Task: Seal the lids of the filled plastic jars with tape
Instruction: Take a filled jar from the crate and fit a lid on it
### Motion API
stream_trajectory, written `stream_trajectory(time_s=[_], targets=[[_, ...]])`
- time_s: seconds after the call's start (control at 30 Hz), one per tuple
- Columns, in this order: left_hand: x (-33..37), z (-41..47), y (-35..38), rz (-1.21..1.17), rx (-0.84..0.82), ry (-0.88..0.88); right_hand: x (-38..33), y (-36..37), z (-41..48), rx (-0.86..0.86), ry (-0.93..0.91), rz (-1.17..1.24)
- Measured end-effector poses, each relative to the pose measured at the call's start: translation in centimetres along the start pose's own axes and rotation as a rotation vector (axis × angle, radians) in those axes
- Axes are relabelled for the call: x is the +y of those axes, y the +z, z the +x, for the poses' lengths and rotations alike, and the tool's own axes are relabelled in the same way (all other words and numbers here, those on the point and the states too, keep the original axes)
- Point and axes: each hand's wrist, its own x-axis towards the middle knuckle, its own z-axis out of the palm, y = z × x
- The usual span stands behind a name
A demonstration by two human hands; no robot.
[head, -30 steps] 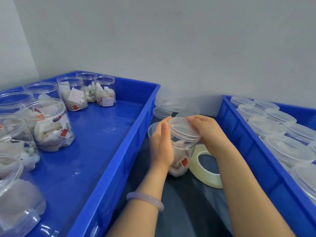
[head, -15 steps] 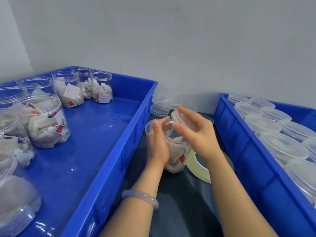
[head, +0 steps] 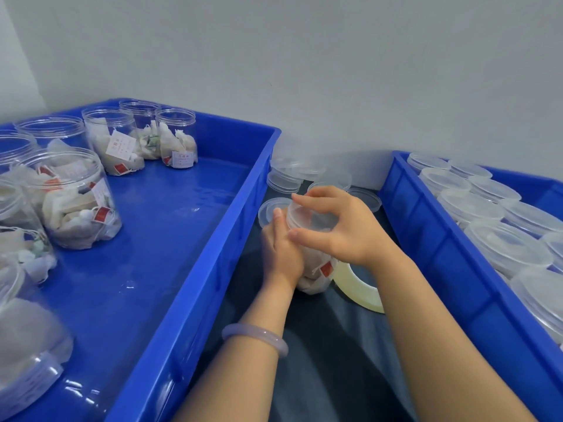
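Jar (head: 315, 280) of sachets standing on dark cloth (head: 335, 360) between left tray (head: 213, 269) and right tray (head: 426, 239). Left hand (head: 281, 248) wrapped round its wall, fingers curled, probably to stop it spinning. Right hand (head: 341, 233) arched over lid (head: 313, 214), fingertips and thumb pinching the rim, seemingly for screwing it down. Tape roll (head: 350, 284) flat just beside the jar, under the right wrist, handy for sealing not yet begun. Loose lids (head: 283, 181) stacked behind, within reach. Open filled jars (head: 76, 202) waiting in left tray; lidded jars (head: 475, 205) in right tray.

Plain grey wall (head: 304, 56), seemingly evenly lit.
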Motion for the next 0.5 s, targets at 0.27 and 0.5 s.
stream_trajectory(time_s=[0.27, 0.5], targets=[[0.4, -0.3, 0.4, -0.054, 0.055, 0.018, -0.3, 0.9, -0.2, 0.090, 0.080, -0.100], [0.2, -0.1, 0.5, -0.017, 0.099, 0.015, -1.6, 2.7, -0.5, 0.279, 0.185, -0.261]])
